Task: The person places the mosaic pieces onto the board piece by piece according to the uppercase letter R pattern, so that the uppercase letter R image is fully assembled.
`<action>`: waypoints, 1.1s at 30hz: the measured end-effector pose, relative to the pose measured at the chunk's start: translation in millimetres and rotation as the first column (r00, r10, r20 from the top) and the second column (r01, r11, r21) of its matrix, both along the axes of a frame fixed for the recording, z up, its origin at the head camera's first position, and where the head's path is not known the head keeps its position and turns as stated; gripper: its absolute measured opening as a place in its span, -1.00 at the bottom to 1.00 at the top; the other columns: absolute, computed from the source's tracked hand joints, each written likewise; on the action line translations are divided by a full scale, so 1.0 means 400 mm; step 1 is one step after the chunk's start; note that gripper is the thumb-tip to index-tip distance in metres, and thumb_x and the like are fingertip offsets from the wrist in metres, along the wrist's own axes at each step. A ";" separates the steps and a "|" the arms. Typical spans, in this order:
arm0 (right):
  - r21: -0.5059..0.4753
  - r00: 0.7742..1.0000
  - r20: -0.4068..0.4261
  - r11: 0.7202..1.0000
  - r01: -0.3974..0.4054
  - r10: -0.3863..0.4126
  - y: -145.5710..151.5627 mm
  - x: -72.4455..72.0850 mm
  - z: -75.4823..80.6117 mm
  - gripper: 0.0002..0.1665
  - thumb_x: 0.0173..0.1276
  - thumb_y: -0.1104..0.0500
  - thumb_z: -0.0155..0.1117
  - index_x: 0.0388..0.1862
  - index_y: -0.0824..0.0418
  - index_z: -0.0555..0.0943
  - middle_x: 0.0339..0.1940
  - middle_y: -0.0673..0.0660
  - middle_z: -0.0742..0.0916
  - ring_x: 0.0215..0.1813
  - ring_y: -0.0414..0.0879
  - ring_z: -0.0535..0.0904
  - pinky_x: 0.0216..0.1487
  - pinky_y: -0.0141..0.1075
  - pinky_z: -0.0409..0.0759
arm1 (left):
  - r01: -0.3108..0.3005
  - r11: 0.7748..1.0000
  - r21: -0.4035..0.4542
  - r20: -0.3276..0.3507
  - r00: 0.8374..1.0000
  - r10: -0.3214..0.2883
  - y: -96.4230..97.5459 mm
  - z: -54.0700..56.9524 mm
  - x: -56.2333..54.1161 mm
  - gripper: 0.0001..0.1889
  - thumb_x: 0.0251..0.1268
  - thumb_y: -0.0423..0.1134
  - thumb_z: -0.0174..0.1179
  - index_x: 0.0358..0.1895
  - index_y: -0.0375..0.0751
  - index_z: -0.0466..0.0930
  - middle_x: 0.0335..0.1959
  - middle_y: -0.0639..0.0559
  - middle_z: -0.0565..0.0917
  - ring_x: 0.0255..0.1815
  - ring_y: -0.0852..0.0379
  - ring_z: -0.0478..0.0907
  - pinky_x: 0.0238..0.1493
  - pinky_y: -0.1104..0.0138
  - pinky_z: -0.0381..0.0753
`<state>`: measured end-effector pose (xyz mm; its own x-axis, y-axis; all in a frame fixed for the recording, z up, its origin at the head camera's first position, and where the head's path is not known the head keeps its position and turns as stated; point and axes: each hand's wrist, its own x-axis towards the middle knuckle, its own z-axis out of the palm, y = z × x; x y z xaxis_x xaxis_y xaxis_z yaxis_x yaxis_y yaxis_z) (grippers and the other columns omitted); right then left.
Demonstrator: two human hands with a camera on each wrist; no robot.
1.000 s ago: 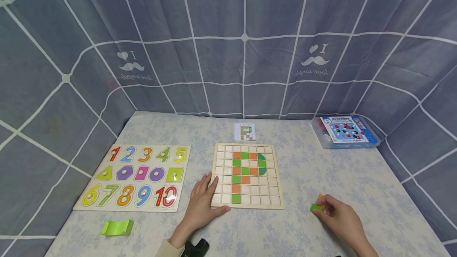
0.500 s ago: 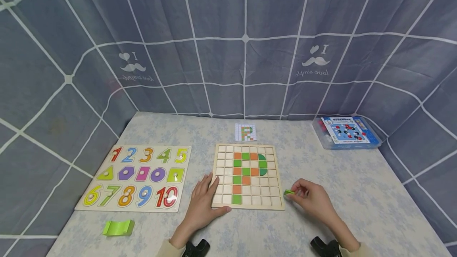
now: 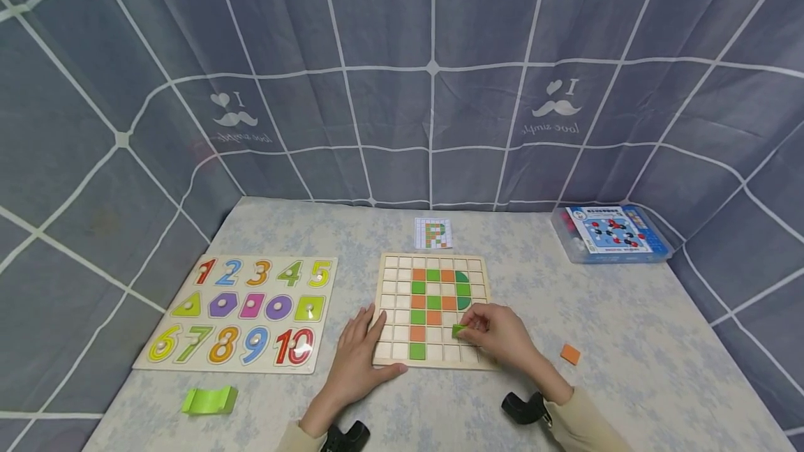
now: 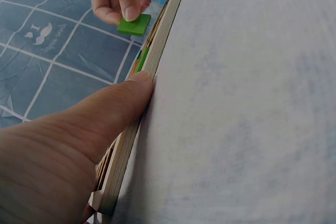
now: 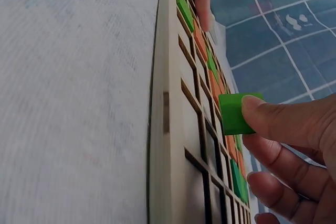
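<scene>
A wooden grid board (image 3: 388,361) lies on the table, with orange and green tiles set in a P-like pattern. My right hand (image 3: 499,333) pinches a green square tile (image 5: 236,114) between thumb and fingers, above the lower right part of the grid. In the left wrist view this tile (image 4: 134,24) hangs clear of the frame. My left hand (image 3: 358,351) rests at the board's lower left corner. Its thumb (image 4: 121,100) lies straight along the front edge, and its fingers extend along the left side. An orange square tile (image 3: 570,354) lies on the table, right of the board.
Behind the board lies a small pattern card (image 3: 433,234). To the left is a number and shape puzzle board (image 3: 239,316), with a light green curved block (image 3: 210,400) in front. A clear plastic box (image 3: 612,234) stands at the back right, near the curtain (image 3: 433,117).
My right hand has moved left from the table to over the board, carrying the green tile. The orange tile now lies uncovered where that hand was. My left hand has stayed put.
</scene>
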<state>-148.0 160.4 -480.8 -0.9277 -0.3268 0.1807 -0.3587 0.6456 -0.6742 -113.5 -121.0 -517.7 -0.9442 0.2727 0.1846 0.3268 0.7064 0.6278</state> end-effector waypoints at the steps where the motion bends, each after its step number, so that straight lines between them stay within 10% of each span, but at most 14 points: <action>1: 0.001 1.000 0.002 1.000 -0.015 0.015 -0.005 -0.002 -0.002 -0.82 0.10 0.15 0.49 -0.47 -0.04 0.61 -0.63 -0.22 0.53 -0.61 -0.31 0.35 -0.58 -0.38 0.35 | 0.000 1.000 0.000 -0.002 1.000 0.000 0.000 0.000 0.000 0.01 -0.08 0.16 0.42 0.41 -0.32 0.23 0.43 -0.31 0.12 0.46 -0.24 -0.10 0.36 -0.08 -0.13; 33: 0.186 0.987 -0.143 0.981 -0.050 0.078 -0.031 -0.012 -0.013 -0.93 0.07 0.12 0.51 -0.42 0.03 0.77 -0.42 -0.17 0.63 -0.43 -0.30 0.43 -0.48 -0.40 0.38 | -0.011 1.000 -0.012 0.002 1.000 0.011 0.001 -0.001 -0.001 0.00 -0.08 0.16 0.42 0.40 -0.33 0.24 0.42 -0.30 0.14 0.46 -0.23 -0.09 0.34 -0.11 -0.09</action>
